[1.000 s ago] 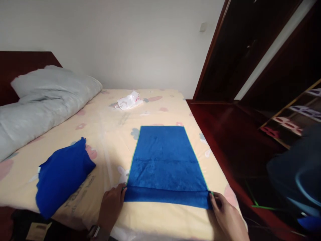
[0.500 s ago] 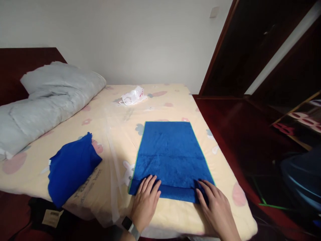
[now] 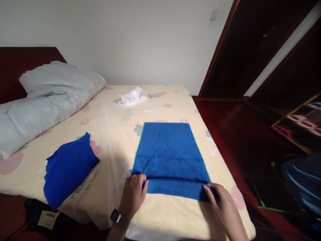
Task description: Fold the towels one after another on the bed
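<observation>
A blue towel [image 3: 168, 147] with a thin green border lies spread on the bed, its near edge turned over into a narrow fold. My left hand [image 3: 135, 192], with a watch on the wrist, has its fingers closed on the left end of that fold. At the fold's right end, my right hand [image 3: 219, 197] pinches the cloth between thumb and fingers. To the left rests a crumpled brighter blue cloth [image 3: 69, 169] with a small white tag, touched by neither hand.
The bed [image 3: 160, 214] has a cream patterned sheet. A white plastic bag [image 3: 132, 96] lies towards the wall, and a grey quilt [image 3: 57, 90] is heaped at the left. Right of the bed are dark red floor and a shoe rack [image 3: 298, 140].
Both hands were lying over the near fold with fingers stretched; now they grip its two ends. The folded strip stands slightly wider and more raised.
</observation>
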The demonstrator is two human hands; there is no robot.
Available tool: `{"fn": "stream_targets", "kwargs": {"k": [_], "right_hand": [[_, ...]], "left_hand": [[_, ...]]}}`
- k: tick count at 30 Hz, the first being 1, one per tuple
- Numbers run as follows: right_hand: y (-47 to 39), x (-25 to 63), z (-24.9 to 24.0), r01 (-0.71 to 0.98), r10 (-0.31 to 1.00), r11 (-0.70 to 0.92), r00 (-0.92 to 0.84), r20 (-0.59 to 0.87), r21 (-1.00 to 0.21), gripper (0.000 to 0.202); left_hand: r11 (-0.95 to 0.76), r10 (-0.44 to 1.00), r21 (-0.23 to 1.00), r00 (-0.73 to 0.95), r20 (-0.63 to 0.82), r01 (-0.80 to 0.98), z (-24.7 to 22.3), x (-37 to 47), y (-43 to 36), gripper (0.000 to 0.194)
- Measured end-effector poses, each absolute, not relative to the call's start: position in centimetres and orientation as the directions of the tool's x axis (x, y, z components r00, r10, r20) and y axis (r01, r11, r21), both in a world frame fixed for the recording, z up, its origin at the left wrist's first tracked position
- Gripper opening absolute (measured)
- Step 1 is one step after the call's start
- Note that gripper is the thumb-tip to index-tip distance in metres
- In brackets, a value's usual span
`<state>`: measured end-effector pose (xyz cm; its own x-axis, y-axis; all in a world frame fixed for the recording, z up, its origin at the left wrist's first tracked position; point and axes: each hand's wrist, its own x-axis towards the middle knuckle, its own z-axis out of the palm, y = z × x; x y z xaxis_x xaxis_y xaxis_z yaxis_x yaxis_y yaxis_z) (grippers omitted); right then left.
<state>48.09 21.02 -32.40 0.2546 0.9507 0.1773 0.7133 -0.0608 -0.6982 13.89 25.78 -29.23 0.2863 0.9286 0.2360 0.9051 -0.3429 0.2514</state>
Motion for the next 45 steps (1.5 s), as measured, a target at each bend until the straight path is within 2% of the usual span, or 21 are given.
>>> {"fn": "stream_targets", "kwargs": {"k": [2,5,8,11,14,17,19,23,28,30,34,38,42,45], "right_hand": [[21.4,47.8,-32.5,0.739,0.932,-0.156,0.330,0.149,-0.656,0.048],[21.5,48.1,-33.1,0.759,0.901,-0.311,0.427,0.077,-0.572,0.066],[21.3,48.9,-33.6,0.662,0.879,-0.402,0.473,-0.064,-0.633,0.075],[21.0,49.4,-33.4,0.558,0.859,-0.468,0.469,-0.205,-0.685,0.078],[20.9,49.3,-32.7,0.515,0.836,-0.518,0.473,-0.277,-0.682,0.073],[20.8,49.1,-32.3,0.467,0.820,-0.533,0.492,-0.293,-0.705,0.066],[20.7,49.2,-32.4,0.441,0.825,-0.507,0.496,-0.269,-0.740,0.064],[20.3,49.7,-32.4,0.428,0.834,-0.491,0.481,-0.269,-0.758,0.062],[19.9,50.3,-31.8,0.536,0.848,-0.514,0.433,-0.305,-0.669,0.056],[19.7,50.5,-31.9,0.579,0.844,-0.532,0.425,-0.328,-0.617,0.056],[19.5,51.1,-32.1,0.629,0.845,-0.534,0.394,-0.361,-0.565,0.059],[19.1,51.6,-31.8,0.633,0.814,-0.579,0.412,-0.410,-0.514,0.062],[18.6,52.6,-31.7,0.612,0.832,-0.554,0.380,-0.405,-0.564,0.059],[18.6,53.0,-32.3,0.622,0.825,-0.565,0.399,-0.401,-0.543,0.059]], "left_hand": [[-0.299,0.931,0.225,0.232,0.283,0.927,-29.8,13.0,26.1,0.020],[-0.167,0.955,0.218,0.103,0.277,0.962,-31.0,11.1,26.4,0.039],[-0.023,0.982,0.389,-0.052,0.180,0.921,-31.8,9.3,26.5,0.046],[0.135,0.987,0.537,-0.161,0.002,0.832,-31.5,8.5,26.4,0.045],[0.227,0.973,0.546,-0.208,-0.097,0.806,-30.8,8.4,26.2,0.039],[0.276,0.961,0.594,-0.223,-0.164,0.755,-30.0,8.4,26.0,0.025],[0.276,0.961,0.637,-0.214,-0.173,0.720,-29.7,8.4,25.9,0.022],[0.219,0.976,0.711,-0.164,-0.147,0.668,-29.5,8.4,25.7,0.030],[0.094,0.992,0.740,-0.130,-0.009,0.666,-30.1,8.5,25.4,0.031],[0.074,0.994,0.750,-0.110,-0.001,0.657,-30.1,8.5,25.3,0.026],[0.083,0.997,0.747,-0.056,-0.062,0.659,-30.0,8.6,25.3,0.021],[0.119,0.993,0.709,-0.087,-0.082,0.695,-29.8,8.4,25.4,0.017],[0.162,0.987,0.691,-0.104,-0.125,0.705,-29.6,8.0,25.4,0.014],[0.166,0.985,0.637,-0.094,-0.145,0.752,-29.9,7.7,25.5,0.010]]}}
